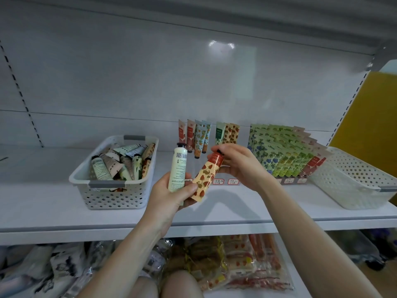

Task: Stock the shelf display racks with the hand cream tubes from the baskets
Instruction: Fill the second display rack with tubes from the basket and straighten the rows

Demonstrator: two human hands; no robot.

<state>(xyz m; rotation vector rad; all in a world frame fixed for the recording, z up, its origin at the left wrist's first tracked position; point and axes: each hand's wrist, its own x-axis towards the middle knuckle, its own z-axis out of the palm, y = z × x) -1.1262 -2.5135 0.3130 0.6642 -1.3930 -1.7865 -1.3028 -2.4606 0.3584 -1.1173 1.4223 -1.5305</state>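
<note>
My left hand (171,195) grips two hand cream tubes above the shelf's front edge: a pale green tube (178,167) standing cap up, and the flat end of a yellow strawberry-print tube (205,178). My right hand (238,163) pinches that strawberry tube at its red cap end. To the left stands a white perforated basket (111,196) holding several loose tubes. At the back right the display rack (279,153) is packed with green and blue patterned tubes, and several tubes (198,136) stand in the rack's middle rows behind my hands.
A second white perforated basket (356,181) sits at the right end of the white shelf (64,214). Price labels (225,181) line the rack's front. Packaged snacks (232,263) fill the shelf below. A yellow panel (373,112) stands far right.
</note>
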